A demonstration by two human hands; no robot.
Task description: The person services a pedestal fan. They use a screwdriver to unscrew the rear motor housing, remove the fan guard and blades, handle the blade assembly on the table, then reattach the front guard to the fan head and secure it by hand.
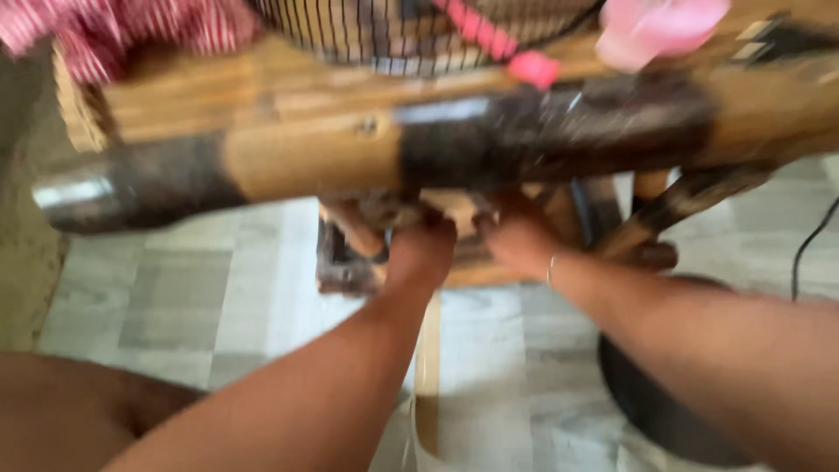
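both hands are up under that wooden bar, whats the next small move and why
Probably hold both hands steady for a moment before doing anything finer. The left hand and right hand both reach beneath the thick wooden bar to small wooden pieces, but the fingers are hidden and the view is blurred, so what each grips cannot be told. A pause would let the view settle.

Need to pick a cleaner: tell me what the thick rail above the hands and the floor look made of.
Rail: probably wood or bamboo, tan with dark scorched-looking bands and a glossy highlight, so likely varnished. Floor: seemingly stone or ceramic tiles, pale grey squares with visible joints. The blur leaves both uncertain.
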